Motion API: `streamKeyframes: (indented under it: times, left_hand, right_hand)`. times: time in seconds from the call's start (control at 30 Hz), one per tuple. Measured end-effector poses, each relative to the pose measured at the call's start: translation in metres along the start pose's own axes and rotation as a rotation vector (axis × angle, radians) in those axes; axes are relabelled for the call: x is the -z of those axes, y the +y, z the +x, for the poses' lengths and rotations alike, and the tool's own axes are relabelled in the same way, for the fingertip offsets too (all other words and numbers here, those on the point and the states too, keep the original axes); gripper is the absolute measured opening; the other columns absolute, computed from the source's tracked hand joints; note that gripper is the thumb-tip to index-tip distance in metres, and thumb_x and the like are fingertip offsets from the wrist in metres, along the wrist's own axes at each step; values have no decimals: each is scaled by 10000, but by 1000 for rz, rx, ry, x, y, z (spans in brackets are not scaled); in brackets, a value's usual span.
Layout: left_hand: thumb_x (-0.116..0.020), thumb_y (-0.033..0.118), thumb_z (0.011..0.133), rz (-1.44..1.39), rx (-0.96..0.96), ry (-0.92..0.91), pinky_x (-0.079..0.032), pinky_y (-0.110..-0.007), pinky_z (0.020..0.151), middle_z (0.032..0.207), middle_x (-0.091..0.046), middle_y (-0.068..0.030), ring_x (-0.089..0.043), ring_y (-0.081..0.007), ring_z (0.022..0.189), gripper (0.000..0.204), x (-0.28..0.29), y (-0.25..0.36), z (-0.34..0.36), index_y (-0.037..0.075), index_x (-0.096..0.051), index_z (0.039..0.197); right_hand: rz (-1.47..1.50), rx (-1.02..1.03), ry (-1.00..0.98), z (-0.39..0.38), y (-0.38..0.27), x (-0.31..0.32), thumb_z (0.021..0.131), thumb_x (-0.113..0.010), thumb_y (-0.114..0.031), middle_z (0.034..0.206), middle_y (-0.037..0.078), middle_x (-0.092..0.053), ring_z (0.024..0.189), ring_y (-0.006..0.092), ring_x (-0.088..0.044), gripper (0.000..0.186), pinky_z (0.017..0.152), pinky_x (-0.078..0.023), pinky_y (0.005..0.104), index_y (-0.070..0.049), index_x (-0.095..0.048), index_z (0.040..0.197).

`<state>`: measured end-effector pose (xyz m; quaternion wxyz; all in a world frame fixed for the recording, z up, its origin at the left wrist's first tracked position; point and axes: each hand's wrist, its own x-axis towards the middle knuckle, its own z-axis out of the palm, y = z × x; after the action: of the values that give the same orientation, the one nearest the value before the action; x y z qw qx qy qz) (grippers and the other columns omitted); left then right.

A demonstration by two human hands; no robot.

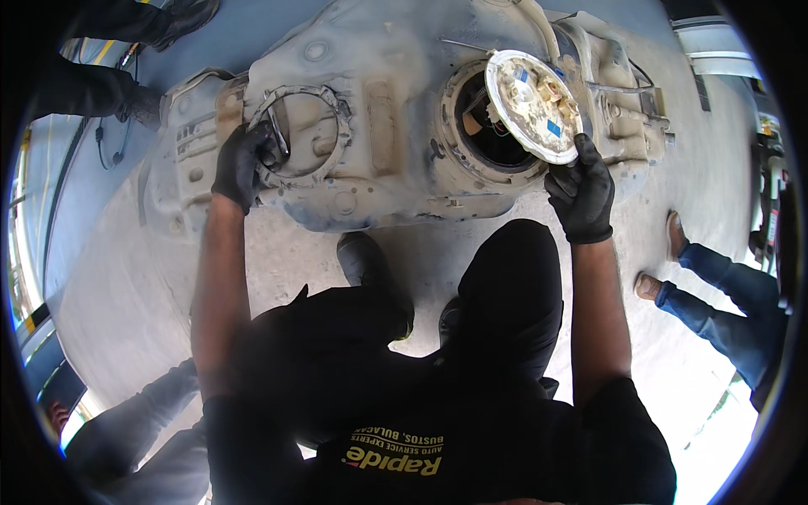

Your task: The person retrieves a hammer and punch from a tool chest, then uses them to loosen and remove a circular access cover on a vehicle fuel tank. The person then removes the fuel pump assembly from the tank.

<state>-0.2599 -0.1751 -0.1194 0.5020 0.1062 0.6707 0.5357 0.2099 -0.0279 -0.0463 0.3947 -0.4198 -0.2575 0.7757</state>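
A large dusty fuel tank (396,195) lies in front of me. My right hand (579,192), in a black glove, grips the lower edge of a round fuel pump cover (528,111). The cover is tilted up over a dark round opening (476,126) in the tank, and wires show inside beneath it. My left hand (241,162), also gloved, is closed at the near left edge of a notched lock ring (341,139). A shiny metal tool (281,126) sticks up from that hand across the ring; its kind is unclear.
A thin metal rod (463,44) lies on the tank beyond the opening. Pipe fittings (648,118) stick out at its right end. Other people's legs stand at upper left, lower left and at right (715,273). My knees are close to the tank's near side.
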Motion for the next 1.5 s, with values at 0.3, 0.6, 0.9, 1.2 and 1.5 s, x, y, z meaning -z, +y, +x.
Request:
streamKeyframes:
  times: [0.3, 0.6, 0.9, 1.2, 1.5]
  left_hand:
    - [-674, 325, 923, 1075, -390, 133, -531, -415, 834, 987, -752, -167, -723, -296, 914, 362, -4, 0, 6, 20, -700, 1116]
    - [-651, 367, 924, 1203, -397, 231, -524, -469, 885, 1032, -746, -221, -698, -412, 1012, 388, -15, 3, -11, 43, -702, 1131]
    - [-714, 398, 927, 1482, -503, 247, -556, -403, 829, 997, -767, -188, -745, -316, 922, 453, -26, 57, -27, 15, -713, 1168]
    - [-727, 392, 975, 1147, -485, -547, -533, -280, 794, 988, -715, -70, -655, -111, 888, 487, -216, 137, -77, 16, -653, 1276]
    - [-795, 165, 918, 651, -322, -669, -548, -279, 816, 978, -707, -58, -639, -103, 862, 321, -239, 78, -49, 6, -657, 1160]
  right_hand:
    - [-89, -24, 10, -1, -11, -8, 1042, -565, -315, 614, -72, -357, 473, 61, -292, 256, 432, -212, 238, -159, -533, 842]
    - [-114, 4, 43, -9, -7, -9, 1052, -567, -325, 620, -73, -337, 483, 58, -301, 280, 436, -227, 227, -158, -519, 832]
    - [-198, 22, 55, -18, 0, -15, 1070, -529, -310, 661, -66, -340, 516, 55, -307, 237, 454, -235, 219, -157, -502, 892]
    - [-421, 125, 113, -29, 7, -12, 1075, -563, -328, 655, -86, -380, 543, 22, -334, 240, 472, -250, 213, -133, -567, 935]
    - [-531, 156, 113, -26, 15, -2, 1089, -585, -298, 751, -83, -481, 725, 22, -385, 312, 629, -371, 227, -38, -624, 922]
